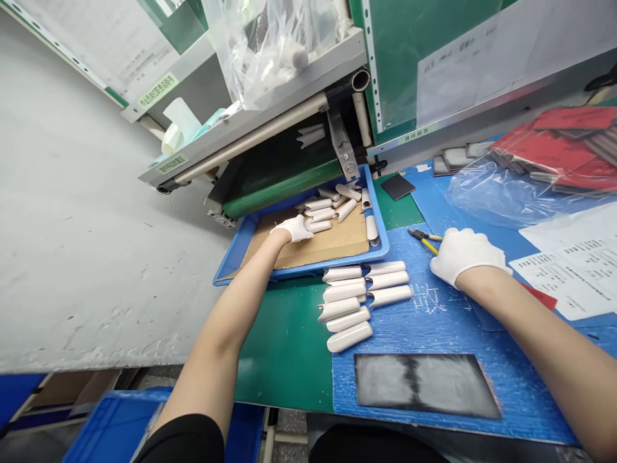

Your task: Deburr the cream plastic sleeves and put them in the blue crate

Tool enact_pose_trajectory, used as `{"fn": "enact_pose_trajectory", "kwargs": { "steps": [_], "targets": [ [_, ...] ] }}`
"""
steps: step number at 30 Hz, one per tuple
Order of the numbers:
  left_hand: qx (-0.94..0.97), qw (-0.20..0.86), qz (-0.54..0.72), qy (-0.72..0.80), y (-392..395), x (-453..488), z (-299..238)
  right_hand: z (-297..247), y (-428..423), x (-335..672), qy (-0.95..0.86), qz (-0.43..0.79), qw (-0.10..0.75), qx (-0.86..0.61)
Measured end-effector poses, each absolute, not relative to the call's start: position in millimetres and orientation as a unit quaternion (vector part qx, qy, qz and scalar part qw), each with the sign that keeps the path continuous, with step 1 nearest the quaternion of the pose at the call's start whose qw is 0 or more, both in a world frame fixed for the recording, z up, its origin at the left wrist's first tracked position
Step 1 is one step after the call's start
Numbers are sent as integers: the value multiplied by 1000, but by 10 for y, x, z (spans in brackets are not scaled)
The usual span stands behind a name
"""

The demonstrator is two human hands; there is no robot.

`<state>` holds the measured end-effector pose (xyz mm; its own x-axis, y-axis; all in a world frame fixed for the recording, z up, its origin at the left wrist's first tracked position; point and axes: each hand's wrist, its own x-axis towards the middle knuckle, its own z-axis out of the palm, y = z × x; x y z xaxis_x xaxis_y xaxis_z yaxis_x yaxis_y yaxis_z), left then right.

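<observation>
In a white glove, my left hand (293, 228) reaches into a blue tray (301, 273) lined with cardboard. Its fingers close on the near end of a white curved plastic piece (320, 226); other white pieces (319, 204) lie just beyond. My right hand (468, 256), also gloved, rests over the blue mat with its fingers curled around side cutters (423, 239) with yellow handles. The cutters' dark jaws point left. Between my hands, two columns of similar white pieces (348, 310) lie side by side, partly on the mat.
A conveyor belt (284, 186) ends above the tray. A dark sanding sheet (424, 386) lies near the table's front edge. Red sheets (573, 145) in clear plastic and printed papers (573, 263) lie at right. A shelf rail (255, 119) with a plastic bag overhangs the back.
</observation>
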<state>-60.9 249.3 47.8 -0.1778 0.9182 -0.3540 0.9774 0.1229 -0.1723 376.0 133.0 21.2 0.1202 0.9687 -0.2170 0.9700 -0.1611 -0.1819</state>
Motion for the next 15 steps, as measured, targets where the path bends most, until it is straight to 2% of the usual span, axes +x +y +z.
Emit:
{"fn": "enact_pose_trajectory", "kwargs": {
  "steps": [15],
  "targets": [
    [634, 94, -235, 731, 2306, -839, 762, 135, 1352, 3906, 646, -189, -24, 739]
  ]
}}
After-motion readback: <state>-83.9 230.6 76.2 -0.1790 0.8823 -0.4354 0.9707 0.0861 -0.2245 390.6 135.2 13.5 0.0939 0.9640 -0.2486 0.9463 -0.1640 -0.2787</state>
